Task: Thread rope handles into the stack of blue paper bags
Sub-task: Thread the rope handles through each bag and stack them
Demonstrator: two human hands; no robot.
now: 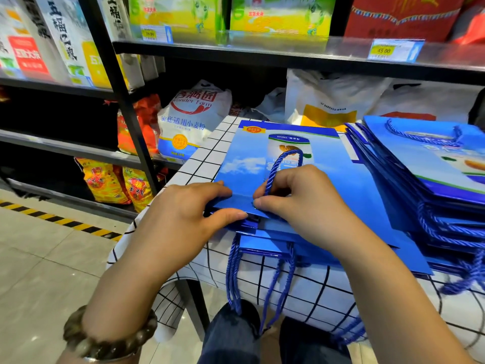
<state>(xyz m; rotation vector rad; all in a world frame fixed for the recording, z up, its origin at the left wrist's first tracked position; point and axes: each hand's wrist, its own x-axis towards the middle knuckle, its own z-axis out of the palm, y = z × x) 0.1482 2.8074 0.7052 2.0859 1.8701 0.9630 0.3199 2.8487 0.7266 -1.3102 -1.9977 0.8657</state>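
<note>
A flat blue paper bag (309,166) lies on top of a stack on the checked tablecloth (210,151). My left hand (189,214) pinches its near folded edge, thumb under and fingers on top. My right hand (296,198) grips a blue twisted rope handle (282,164) at that same edge; the rope loops up over the bag's face. Rope handles of lower bags (236,271) hang over the table's front. A second stack of blue bags with handles (430,166) lies to the right.
Black store shelves (126,101) stand to the left and behind, holding flour sacks (191,119) and rice bags (112,182). A tiled floor with a yellow-black stripe (60,222) lies left. My knees (236,334) are under the table's front edge.
</note>
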